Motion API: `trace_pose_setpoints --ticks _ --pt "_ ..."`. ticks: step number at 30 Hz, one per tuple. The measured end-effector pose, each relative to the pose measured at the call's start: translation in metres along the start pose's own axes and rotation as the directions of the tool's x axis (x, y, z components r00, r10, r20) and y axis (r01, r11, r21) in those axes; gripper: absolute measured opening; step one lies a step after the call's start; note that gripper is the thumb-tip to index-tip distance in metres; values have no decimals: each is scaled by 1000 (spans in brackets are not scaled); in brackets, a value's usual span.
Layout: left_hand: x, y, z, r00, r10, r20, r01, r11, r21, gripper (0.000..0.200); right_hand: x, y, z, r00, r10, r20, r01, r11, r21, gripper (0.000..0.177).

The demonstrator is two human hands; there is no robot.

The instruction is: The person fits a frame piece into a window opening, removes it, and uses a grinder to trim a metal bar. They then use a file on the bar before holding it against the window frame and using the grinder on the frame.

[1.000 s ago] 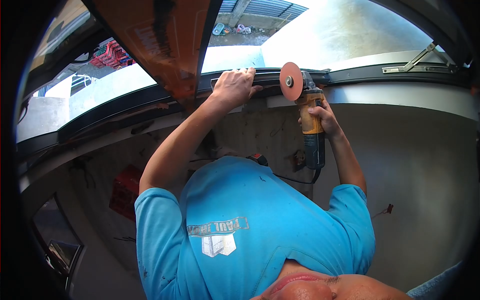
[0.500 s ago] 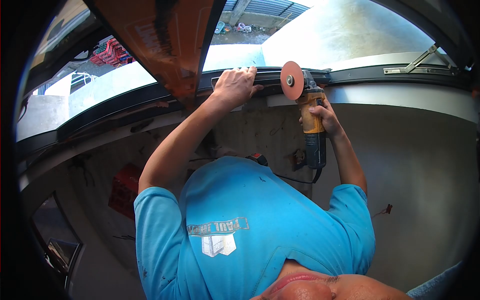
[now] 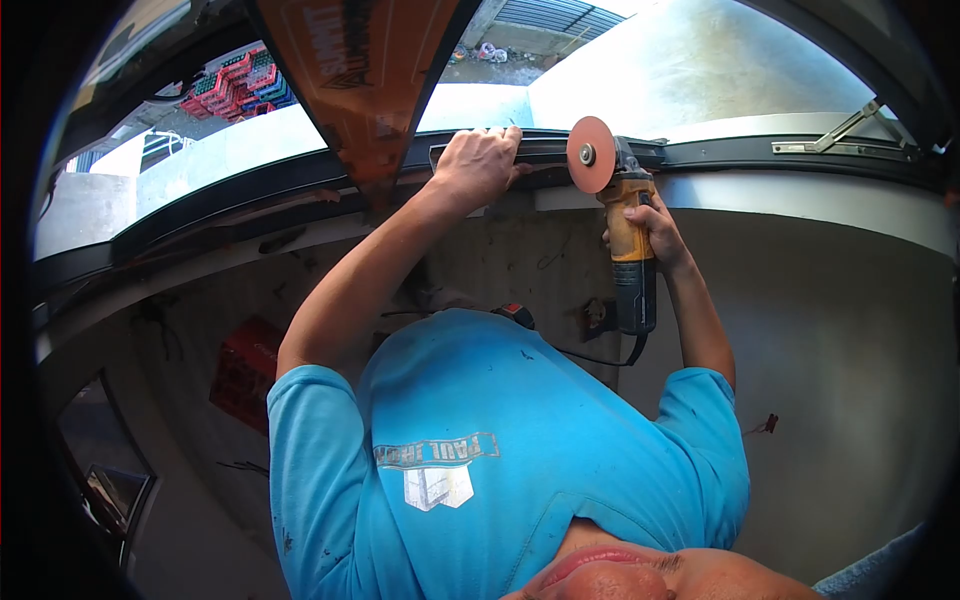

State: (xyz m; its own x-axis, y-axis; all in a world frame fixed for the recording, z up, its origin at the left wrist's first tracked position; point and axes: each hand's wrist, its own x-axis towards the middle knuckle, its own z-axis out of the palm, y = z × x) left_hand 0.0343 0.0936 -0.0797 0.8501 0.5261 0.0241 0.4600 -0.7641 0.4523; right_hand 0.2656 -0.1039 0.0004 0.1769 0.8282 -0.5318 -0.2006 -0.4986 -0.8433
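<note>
Grinder by dark window frame, room wall behind; gripped in right hand, left hand apart, clamped on metal strip.

Bare left hand, palm down, with fingers bent forward and thumb extended inward, at the end of a reaching, bent arm; bare right hand, fingers curled closed, thumb laid across, its forearm raised steeply.

From here I see stacked crates outside at upper left, a red crate on the floor, and a metal hinge arm at upper right.
</note>
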Motion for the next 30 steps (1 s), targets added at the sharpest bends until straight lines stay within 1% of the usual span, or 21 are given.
trace_pose_setpoints --ticks 10,12,15,20,22,25,26,28,30 --pt "2 1 -3 1000 -9 18 8 1000 24 49 0 -1 -1 1000 14 7 -14 1000 16 75" --pt "1 2 -8 998 -19 61 18 1000 20 49 0 0 -2 1000 11 10 -11 1000 19 75" --pt "1 1 -5 1000 -1 28 1 1000 29 49 1 1 -3 1000 13 14 -13 1000 24 75" --pt "1 1 -6 999 -15 48 14 1000 27 49 2 0 -3 999 32 23 -33 999 27 75" --pt "1 1 -6 999 -21 50 20 1000 18 49 -1 -5 6 1000 -21 -24 20 1000 -20 46" --pt "0 1 -4 999 -28 32 28 999 20 49 1 -6 7 1000 -25 -16 24 1000 -18 45" --pt "0 1 -5 999 -28 37 28 1000 9 49 2 -6 4 1000 -25 -15 25 1000 -19 45" --pt "-1 1 -6 999 -29 40 29 1000 -1 49 5 -2 -5 999 33 39 -34 999 15 73" --pt "0 1 -9 997 -33 69 34 999 -4 49 5 -1 -5 999 24 33 -24 1000 12 73"
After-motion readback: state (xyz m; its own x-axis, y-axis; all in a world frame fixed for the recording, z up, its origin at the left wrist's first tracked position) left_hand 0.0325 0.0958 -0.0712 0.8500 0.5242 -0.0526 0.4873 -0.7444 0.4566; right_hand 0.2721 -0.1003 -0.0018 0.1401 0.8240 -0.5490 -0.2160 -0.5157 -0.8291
